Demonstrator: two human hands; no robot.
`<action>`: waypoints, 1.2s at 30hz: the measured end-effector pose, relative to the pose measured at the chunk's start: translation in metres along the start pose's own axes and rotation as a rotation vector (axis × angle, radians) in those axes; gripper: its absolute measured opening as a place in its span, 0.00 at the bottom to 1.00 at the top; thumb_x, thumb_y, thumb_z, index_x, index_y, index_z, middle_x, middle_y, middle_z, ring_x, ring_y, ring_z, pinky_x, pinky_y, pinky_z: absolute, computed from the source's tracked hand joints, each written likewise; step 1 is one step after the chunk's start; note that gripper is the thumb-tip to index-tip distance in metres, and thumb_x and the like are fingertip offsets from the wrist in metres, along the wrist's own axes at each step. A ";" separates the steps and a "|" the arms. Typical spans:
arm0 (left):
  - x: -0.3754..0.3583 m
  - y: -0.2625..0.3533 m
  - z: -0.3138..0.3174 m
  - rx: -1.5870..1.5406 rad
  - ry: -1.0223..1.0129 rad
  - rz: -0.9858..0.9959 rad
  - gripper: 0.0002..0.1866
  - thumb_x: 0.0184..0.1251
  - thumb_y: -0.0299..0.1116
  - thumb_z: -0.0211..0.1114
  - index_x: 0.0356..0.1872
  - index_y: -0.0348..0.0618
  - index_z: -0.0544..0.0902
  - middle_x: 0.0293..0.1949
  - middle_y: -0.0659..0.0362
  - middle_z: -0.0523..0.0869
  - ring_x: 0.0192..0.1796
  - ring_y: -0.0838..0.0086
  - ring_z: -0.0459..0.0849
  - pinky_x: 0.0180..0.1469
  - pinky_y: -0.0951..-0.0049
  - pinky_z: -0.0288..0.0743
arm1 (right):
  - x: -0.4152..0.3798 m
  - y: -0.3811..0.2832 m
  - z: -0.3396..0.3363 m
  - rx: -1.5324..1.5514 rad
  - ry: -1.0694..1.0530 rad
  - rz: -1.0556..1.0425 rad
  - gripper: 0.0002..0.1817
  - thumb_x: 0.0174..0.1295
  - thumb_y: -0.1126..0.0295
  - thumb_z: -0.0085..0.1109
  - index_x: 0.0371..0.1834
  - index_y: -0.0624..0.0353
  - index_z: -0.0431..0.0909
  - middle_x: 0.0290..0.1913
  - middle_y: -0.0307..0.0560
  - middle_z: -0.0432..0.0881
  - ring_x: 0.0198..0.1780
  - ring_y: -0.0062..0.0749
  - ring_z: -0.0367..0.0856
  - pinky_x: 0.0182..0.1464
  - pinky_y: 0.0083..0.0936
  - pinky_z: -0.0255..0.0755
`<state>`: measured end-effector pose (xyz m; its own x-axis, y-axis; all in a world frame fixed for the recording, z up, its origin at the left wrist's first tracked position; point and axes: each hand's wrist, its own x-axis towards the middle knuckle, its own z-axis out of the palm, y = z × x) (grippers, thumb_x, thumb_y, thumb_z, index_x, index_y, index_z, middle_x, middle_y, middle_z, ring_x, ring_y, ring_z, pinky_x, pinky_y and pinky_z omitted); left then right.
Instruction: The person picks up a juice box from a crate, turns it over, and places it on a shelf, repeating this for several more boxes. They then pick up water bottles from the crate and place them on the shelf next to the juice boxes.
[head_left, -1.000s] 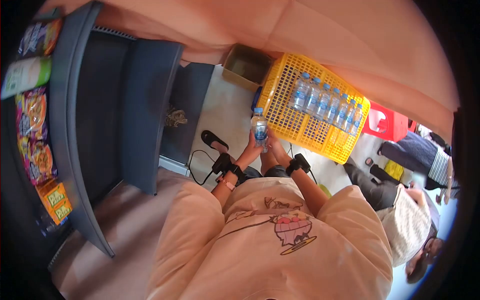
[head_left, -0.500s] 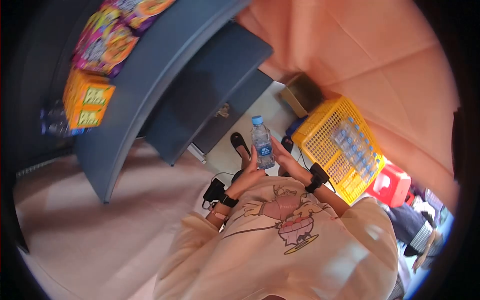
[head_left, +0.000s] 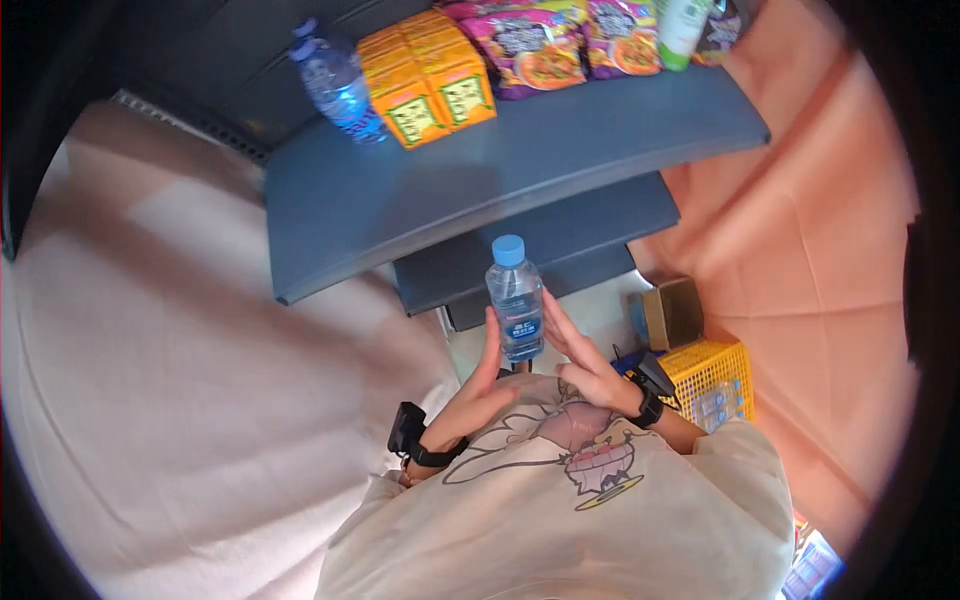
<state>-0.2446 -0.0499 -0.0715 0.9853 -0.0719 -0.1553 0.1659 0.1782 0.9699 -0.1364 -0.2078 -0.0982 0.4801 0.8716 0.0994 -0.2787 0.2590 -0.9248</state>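
One water bottle [head_left: 516, 298] with a blue cap stands upright in the air between the two hands, just in front of the person's chest and below the front edge of the grey shelf [head_left: 520, 165]. The left hand [head_left: 482, 383] lies flat against the bottle's lower left side with its fingers straight, and the right hand [head_left: 585, 365] presses in from the other side, palm open, so the bottle is clamped between them rather than wrapped. By the look of it, the bottle is already out of the yellow crate [head_left: 712, 378] and lifted toward the shelf, but it is not yet set down. On that shelf a second bottle [head_left: 335, 85] already stands beside orange boxes [head_left: 425, 75] and snack packets [head_left: 545, 35]. More bottles remain in the crate, though its mesh and the right forearm hide how many. The bottle's label is too small to read, and the far end of the shelf is cut off at the top edge.
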 end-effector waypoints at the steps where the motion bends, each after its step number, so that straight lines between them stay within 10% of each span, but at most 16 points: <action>1: -0.006 0.011 -0.006 0.005 0.014 0.017 0.49 0.50 0.14 0.46 0.67 0.48 0.24 0.70 0.54 0.28 0.72 0.71 0.34 0.68 0.71 0.42 | 0.009 -0.003 0.006 -0.058 -0.036 -0.022 0.46 0.44 0.85 0.39 0.70 0.60 0.33 0.71 0.53 0.42 0.72 0.35 0.42 0.69 0.27 0.41; 17: -0.009 0.078 -0.113 0.348 0.436 0.652 0.46 0.48 0.14 0.50 0.68 0.35 0.33 0.69 0.46 0.43 0.71 0.62 0.44 0.69 0.67 0.38 | 0.173 -0.058 0.082 -0.623 -0.186 -0.515 0.46 0.38 0.82 0.47 0.69 0.63 0.45 0.68 0.58 0.51 0.57 0.50 0.60 0.60 0.34 0.57; 28: -0.009 0.083 -0.141 0.495 0.620 0.375 0.42 0.56 0.19 0.55 0.68 0.37 0.38 0.68 0.45 0.49 0.67 0.62 0.58 0.65 0.71 0.53 | 0.203 -0.045 0.077 -0.307 -0.353 -0.047 0.49 0.44 0.89 0.37 0.71 0.51 0.28 0.72 0.53 0.34 0.72 0.41 0.38 0.68 0.33 0.44; 31: -0.014 0.091 -0.136 0.459 0.582 0.174 0.43 0.61 0.30 0.58 0.68 0.38 0.37 0.66 0.41 0.53 0.61 0.56 0.68 0.61 0.69 0.62 | 0.198 -0.055 0.083 -0.173 -0.372 0.193 0.49 0.48 0.88 0.38 0.70 0.45 0.24 0.72 0.56 0.30 0.72 0.41 0.40 0.68 0.32 0.46; 36: 0.007 0.087 -0.155 0.249 0.513 0.321 0.43 0.64 0.24 0.53 0.68 0.45 0.30 0.69 0.45 0.43 0.68 0.59 0.53 0.65 0.67 0.55 | 0.217 -0.045 0.089 -0.209 -0.359 0.150 0.47 0.55 0.82 0.42 0.68 0.53 0.18 0.71 0.58 0.38 0.67 0.40 0.54 0.64 0.27 0.55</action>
<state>-0.2164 0.1172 -0.0175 0.8894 0.4353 0.1398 -0.0942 -0.1247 0.9877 -0.0936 0.0070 -0.0023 0.1173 0.9921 0.0451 -0.1318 0.0606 -0.9894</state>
